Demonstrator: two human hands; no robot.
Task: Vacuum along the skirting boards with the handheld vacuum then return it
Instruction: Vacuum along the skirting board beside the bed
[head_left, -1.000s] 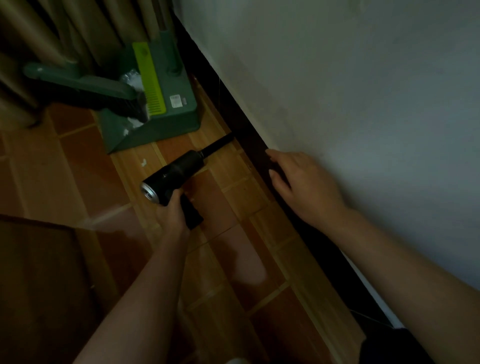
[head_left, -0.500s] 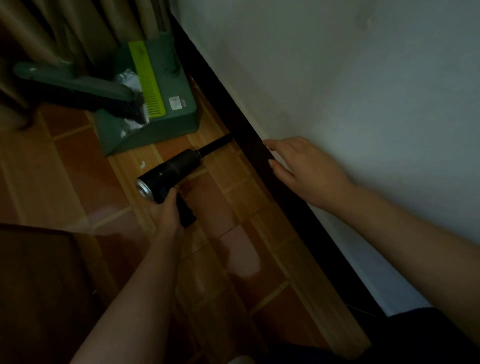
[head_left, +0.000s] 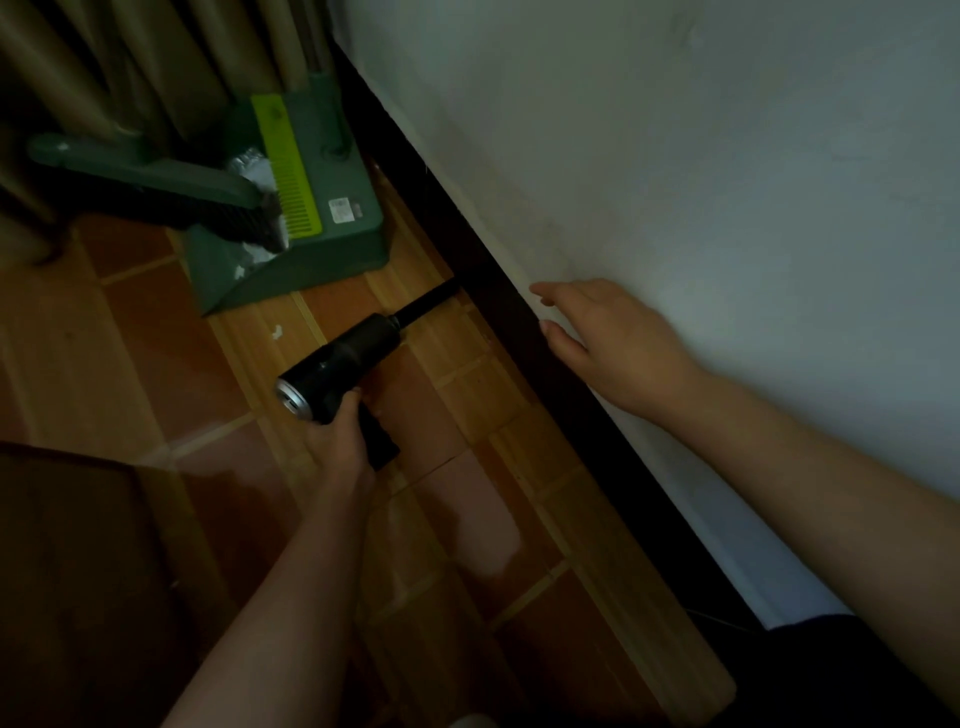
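Nozzle tip of the handheld vacuum (head_left: 343, 358) vanishes against the dark skirting board (head_left: 498, 312), its handle mostly covered by the left grip (head_left: 337, 441), dustpan (head_left: 322, 260) label too small to read, curtain (head_left: 156, 62) cut off by the top edge

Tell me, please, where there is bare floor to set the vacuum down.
Bare tiles lie behind the left hand and handheld vacuum, along the skirting board. More lie left of the vacuum, between the dustpan and the dark furniture. The corner ahead is crowded: dustpan and brush by the curtain.
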